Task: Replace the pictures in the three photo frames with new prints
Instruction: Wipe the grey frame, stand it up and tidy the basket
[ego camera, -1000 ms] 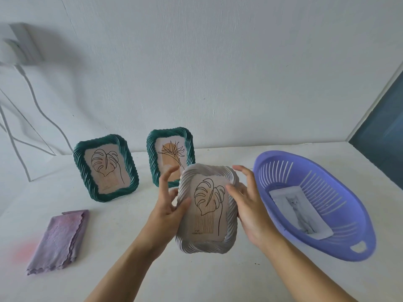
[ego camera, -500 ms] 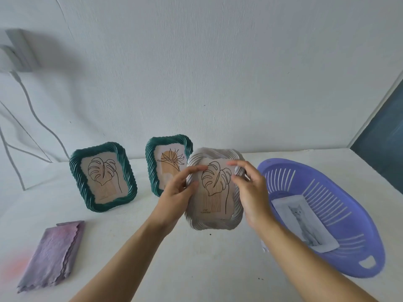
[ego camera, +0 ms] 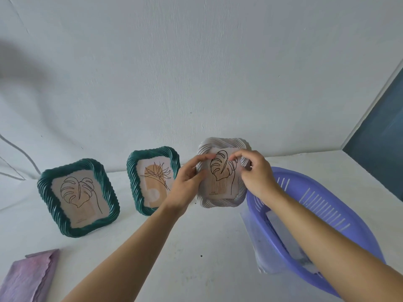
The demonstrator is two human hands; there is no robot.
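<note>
Both hands hold the white rope-rimmed photo frame (ego camera: 220, 202) upright at the back of the white counter (ego camera: 196, 247), between a teal rope-rimmed frame (ego camera: 133, 182) and a purple slotted plastic basket (ego camera: 327, 192). The left hand (ego camera: 185, 184) grips its left edge; the right hand (ego camera: 257, 175) pinches its upper right corner.

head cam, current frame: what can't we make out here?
- Print in the basket: head view, mostly hidden by the right forearm; its picture cannot be seen.
- White frame: its back faces away from the camera, and it is unclear if it rests on the table.
- Small caption on the white frame's print: too small to read.
- Purple cloth: cut off by the bottom-left edge.
</note>
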